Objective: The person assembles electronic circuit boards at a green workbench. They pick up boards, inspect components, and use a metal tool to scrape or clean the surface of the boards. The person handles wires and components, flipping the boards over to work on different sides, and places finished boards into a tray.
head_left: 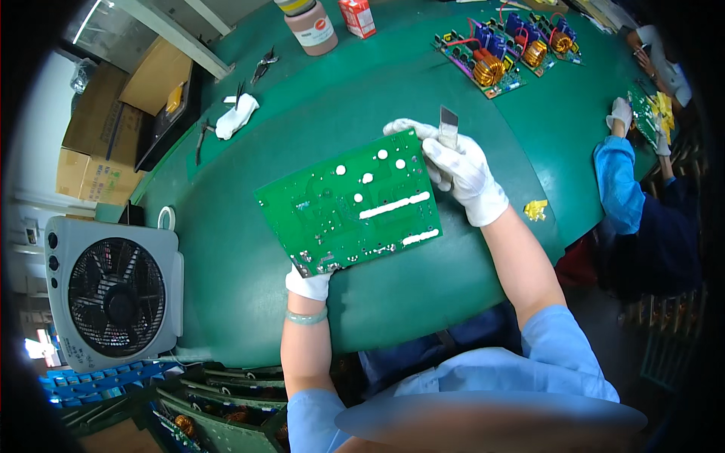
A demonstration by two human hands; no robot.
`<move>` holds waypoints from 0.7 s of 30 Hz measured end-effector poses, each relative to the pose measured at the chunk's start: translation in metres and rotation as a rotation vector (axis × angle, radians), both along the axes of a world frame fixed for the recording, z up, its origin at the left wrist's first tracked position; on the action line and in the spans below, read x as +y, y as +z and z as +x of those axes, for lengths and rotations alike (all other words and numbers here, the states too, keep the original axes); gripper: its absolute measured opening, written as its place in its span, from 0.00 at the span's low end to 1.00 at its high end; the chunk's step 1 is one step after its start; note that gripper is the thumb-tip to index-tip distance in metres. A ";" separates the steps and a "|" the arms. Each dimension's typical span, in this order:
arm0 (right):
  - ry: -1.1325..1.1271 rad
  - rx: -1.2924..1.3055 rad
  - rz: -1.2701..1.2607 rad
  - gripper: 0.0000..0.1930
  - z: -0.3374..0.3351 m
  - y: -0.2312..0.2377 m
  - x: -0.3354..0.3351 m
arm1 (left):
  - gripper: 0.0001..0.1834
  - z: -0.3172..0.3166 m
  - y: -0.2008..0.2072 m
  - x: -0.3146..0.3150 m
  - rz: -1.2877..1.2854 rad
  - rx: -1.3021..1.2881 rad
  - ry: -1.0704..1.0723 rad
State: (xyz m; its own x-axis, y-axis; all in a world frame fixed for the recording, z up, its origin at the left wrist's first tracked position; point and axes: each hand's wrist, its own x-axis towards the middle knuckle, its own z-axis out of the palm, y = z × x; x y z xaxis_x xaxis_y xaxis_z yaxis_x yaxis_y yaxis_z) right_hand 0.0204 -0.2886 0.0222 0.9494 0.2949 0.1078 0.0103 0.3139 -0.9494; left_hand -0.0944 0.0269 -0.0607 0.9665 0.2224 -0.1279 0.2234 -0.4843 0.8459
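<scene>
A green circuit board (pixel 325 204) is held tilted above the green table. Its visible face carries white round dots and two long white strips. My left hand (pixel 308 285), in a white glove, grips the board from below at its near left corner; the board hides most of its fingers. At the board's right edge, my gloved right hand (pixel 464 170) is closed around a small flat tool (pixel 448 117) with a grey rectangular end, like a scraper. Some fingers of this hand also reach behind the board's upper right corner.
A fan (pixel 117 298) stands at the left. Pliers (pixel 264 64), a white cloth (pixel 237 115), a bottle (pixel 311 30) and a red box (pixel 357 17) lie farther back. Boards with copper coils (pixel 489 71) sit at the far right. Yellow scraps (pixel 535 210) lie near a co-worker's sleeve (pixel 619 181).
</scene>
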 end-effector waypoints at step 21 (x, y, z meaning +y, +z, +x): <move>-0.047 0.098 0.015 0.26 0.002 -0.005 0.000 | 0.28 0.027 -0.003 -0.003 -0.568 0.090 0.021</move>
State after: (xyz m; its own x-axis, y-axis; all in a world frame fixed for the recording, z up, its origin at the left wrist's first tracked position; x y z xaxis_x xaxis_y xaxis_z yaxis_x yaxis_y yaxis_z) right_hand 0.0228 -0.2891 0.0167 0.9684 0.2486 0.0174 -0.0677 0.3296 -0.9417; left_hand -0.0676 0.0239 -0.0635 0.9426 0.1134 -0.3141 0.3108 0.0460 0.9494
